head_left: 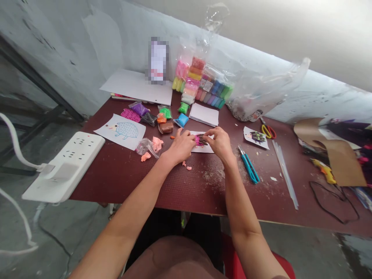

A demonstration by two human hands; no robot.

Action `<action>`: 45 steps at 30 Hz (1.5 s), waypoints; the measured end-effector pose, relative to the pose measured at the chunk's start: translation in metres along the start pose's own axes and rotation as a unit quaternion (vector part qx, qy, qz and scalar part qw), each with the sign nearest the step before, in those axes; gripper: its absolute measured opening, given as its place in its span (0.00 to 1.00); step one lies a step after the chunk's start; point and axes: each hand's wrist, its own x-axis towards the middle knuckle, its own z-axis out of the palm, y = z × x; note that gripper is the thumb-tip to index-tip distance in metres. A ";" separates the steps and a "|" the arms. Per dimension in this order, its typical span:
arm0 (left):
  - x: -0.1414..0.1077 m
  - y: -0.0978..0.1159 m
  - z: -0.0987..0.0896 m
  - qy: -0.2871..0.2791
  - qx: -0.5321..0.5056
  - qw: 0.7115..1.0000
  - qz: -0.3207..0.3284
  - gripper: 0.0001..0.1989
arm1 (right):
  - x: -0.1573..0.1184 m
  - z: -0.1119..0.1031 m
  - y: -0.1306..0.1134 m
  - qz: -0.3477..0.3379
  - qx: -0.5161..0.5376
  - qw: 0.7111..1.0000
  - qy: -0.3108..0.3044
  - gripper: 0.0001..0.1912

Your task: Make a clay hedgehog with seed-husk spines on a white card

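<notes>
Nearest us is our brown top [171, 259], and our bare forearms reach from it onto a maroon table [122, 186]. The pink and dark clay hedgehog [200, 140] lies on a white paper card [205, 148], right between our hands and touching both. Our left hand [181, 146] is curled, its fingers bent down against the hedgehog's left side. Our right hand [220, 144] pinches the dark clay strips with its fingertips, though the exact grip is too small to make out. Beyond them, a clear plastic bag [200, 46] holds a packed row of clay packets [200, 79] in pink, yellow, blue and green. Smaller clear bags hold purple clay [140, 109], green clay [165, 112] and blue clay [182, 120]. Just left of our left hand, a crumpled clear bag [147, 147] holds pink clay. A bulging clear plastic bag [261, 93] sits against the wall, and its contents are hard to tell. To our right lie red-handled scissors [267, 131] and a blue craft knife [249, 164]
</notes>
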 end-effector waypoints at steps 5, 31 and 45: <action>0.000 0.000 0.001 0.013 -0.003 1.000 0.000 0.20 | 0.004 0.011 -0.007 0.026 -0.072 0.997 -0.027 0.09; 0.004 0.000 0.001 0.041 -0.004 0.999 -0.013 0.17 | -0.010 -0.015 -0.014 0.038 -0.106 0.993 -0.035 0.10; 0.003 0.006 0.009 0.042 0.030 0.998 -0.028 0.16 | 0.003 0.010 -0.021 0.000 -0.163 0.985 -0.060 0.14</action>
